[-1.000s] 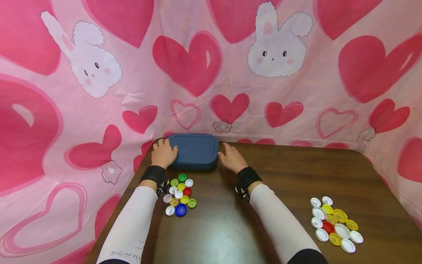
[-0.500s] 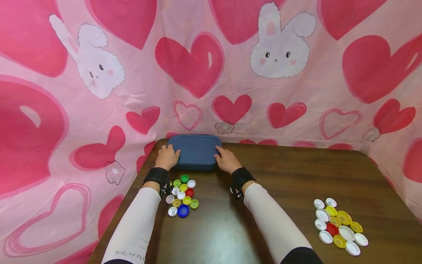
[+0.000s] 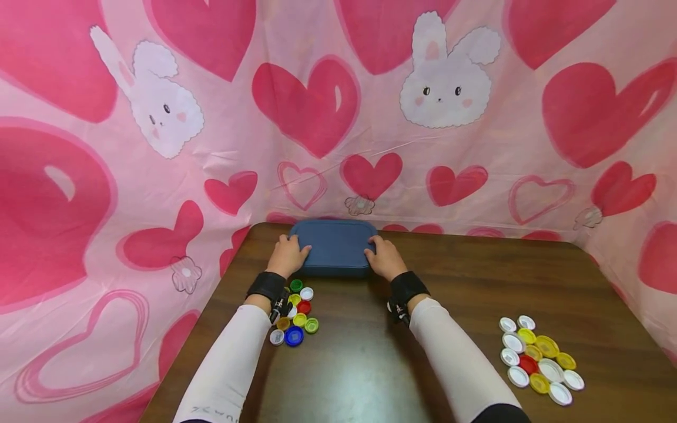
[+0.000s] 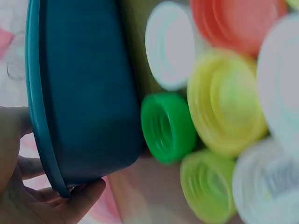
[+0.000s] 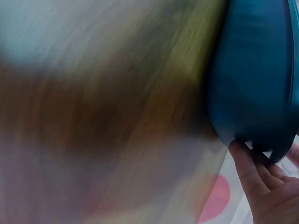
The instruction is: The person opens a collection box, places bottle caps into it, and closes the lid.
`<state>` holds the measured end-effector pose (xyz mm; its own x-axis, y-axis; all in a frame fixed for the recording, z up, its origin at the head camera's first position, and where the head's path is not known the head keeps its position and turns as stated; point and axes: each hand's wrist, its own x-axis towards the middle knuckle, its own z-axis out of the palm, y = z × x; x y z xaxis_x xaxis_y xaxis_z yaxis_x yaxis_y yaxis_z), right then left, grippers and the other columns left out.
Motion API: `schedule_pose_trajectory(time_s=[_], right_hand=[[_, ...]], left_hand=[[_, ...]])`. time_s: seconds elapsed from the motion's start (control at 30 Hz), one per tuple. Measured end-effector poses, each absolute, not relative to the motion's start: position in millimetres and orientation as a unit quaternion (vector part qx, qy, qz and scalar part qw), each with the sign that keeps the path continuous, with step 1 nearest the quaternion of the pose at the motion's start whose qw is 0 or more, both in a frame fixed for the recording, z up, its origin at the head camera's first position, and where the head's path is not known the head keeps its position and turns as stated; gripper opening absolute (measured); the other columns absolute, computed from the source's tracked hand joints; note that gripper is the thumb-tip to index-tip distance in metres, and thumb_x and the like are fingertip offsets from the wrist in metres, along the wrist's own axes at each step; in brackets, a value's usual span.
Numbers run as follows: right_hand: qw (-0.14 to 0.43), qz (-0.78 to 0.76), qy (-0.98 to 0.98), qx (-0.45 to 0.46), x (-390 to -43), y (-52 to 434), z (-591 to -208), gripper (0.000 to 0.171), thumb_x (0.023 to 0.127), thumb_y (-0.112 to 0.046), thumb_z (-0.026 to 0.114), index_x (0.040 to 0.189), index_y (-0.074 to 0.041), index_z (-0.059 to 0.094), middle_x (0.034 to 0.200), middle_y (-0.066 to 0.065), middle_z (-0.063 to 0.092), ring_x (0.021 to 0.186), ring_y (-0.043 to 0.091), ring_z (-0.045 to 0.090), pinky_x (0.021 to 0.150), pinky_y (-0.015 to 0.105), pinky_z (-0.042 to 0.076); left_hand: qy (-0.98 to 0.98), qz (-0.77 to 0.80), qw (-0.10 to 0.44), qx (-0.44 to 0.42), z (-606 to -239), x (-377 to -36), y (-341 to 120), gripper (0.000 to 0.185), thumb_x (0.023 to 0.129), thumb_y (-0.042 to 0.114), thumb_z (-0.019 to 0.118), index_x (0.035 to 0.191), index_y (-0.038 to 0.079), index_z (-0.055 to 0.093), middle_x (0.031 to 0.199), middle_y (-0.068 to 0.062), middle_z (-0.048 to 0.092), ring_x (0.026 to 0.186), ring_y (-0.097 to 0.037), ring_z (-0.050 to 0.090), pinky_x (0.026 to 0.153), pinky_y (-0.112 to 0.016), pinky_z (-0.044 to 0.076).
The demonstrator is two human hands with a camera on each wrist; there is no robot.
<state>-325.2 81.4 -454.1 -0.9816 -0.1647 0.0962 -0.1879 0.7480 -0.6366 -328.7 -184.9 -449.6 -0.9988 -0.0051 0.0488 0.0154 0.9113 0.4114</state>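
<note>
A dark blue lidded box [image 3: 338, 244] lies flat-side up at the back of the wooden table. My left hand [image 3: 286, 257] grips its left end, with fingers curled under the lid's rim in the left wrist view. At the opposite end, my right hand [image 3: 386, 258] holds the box; the right wrist view shows fingertips [image 5: 239, 148] against its lower side. Just in front of the box sits a group of bottle caps, among them a green cap [image 4: 168, 128], a red cap [image 3: 304, 307] and a blue cap [image 3: 294, 336]. My left wrist hides some of them.
A second group of white, yellow and red bottle caps [image 3: 539, 370] lies on the right of the brown table [image 3: 455, 282]. Behind the table hangs a pink cloth [image 3: 381, 135] with hearts and rabbits. The box stands close to the table's back edge.
My right hand has come onto the box's right end. Both hands have then shifted the box to the right along the back of the table. The caps have stayed in place.
</note>
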Motion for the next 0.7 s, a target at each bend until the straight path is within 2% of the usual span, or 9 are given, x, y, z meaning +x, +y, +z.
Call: schedule_pose_trajectory(time_s=[0.27,0.4,0.53,0.7], right_hand=[[0.012,0.320,-0.944,0.083,-313.9,120.3,-452.5,0.046,0.101,-0.017,0.058,0.141,0.003,0.050,0.136,0.032,0.055,0.128,0.046,0.052,0.111,0.056,0.040],[-0.006,0.310,-0.947,0.076,-304.6,141.2,-449.4,0.058,0.101,-0.017,0.056,0.151,0.006,0.037,0.145,0.035,0.046,0.135,0.048,0.045,0.114,0.058,0.035],[-0.021,0.307,-0.950,0.059,-292.9,160.4,-448.0,0.064,0.103,-0.019,0.054,0.153,0.011,0.027,0.151,0.036,0.039,0.140,0.049,0.039,0.116,0.058,0.031],[-0.018,0.291,-0.955,0.049,-274.8,179.3,-444.6,0.062,0.104,-0.022,0.053,0.148,0.017,0.033,0.147,0.038,0.042,0.137,0.052,0.041,0.115,0.061,0.032]], left_hand=[[-0.975,-0.217,0.012,-0.044,-451.4,-318.2,-152.9,0.066,0.101,0.037,0.060,0.146,-0.009,0.045,0.140,-0.035,0.042,0.127,-0.046,0.052,0.109,-0.054,0.044],[-0.974,-0.216,0.021,-0.066,-450.6,-309.4,-136.1,0.066,0.100,0.037,0.063,0.143,-0.009,0.047,0.136,-0.035,0.045,0.121,-0.046,0.056,0.105,-0.053,0.047],[-0.973,-0.219,0.023,-0.075,-450.6,-297.4,-120.5,0.065,0.099,0.038,0.064,0.143,-0.008,0.049,0.134,-0.032,0.047,0.116,-0.043,0.059,0.101,-0.051,0.050],[-0.968,-0.232,0.023,-0.089,-448.4,-277.7,-103.3,0.063,0.097,0.037,0.068,0.140,-0.007,0.053,0.130,-0.031,0.050,0.111,-0.040,0.063,0.097,-0.050,0.053]])
